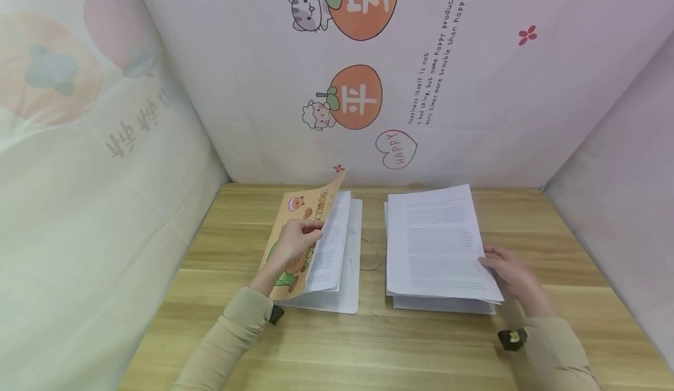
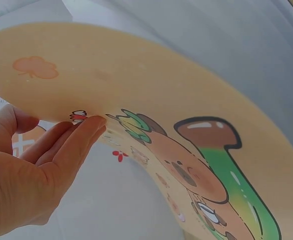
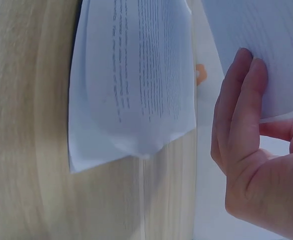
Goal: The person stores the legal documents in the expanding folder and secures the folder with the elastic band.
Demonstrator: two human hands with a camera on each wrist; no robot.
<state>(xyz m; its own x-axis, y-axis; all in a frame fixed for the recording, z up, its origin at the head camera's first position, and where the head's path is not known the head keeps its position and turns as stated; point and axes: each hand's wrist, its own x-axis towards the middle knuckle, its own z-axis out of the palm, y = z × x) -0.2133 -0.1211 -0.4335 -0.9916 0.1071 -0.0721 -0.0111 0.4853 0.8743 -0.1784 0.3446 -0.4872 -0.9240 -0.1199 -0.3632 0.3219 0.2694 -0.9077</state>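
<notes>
On the left of the table lies a folder with a tan-orange cartoon cover (image 1: 302, 209), lifted and bent open. My left hand (image 1: 299, 239) pinches this cover at its right edge; close up in the left wrist view, the hand (image 2: 46, 165) has its fingertips at the curved cover (image 2: 136, 60). Under it show printed sheets (image 1: 330, 250) on the folder's pale back board (image 1: 353, 285). On the right, a stack of printed paper has a top sheet (image 1: 437, 239) raised at its right side. My right hand (image 1: 513, 274) pinches that edge, thumb and fingers on opposite faces (image 3: 256, 125).
A thin string loop (image 1: 375, 256) lies between the folder and the stack. The wooden table (image 1: 368, 350) is bounded by a printed cloth backdrop (image 1: 253, 86) behind and cloth walls at both sides. A small black wrist device (image 1: 512, 339) sits near the right sleeve.
</notes>
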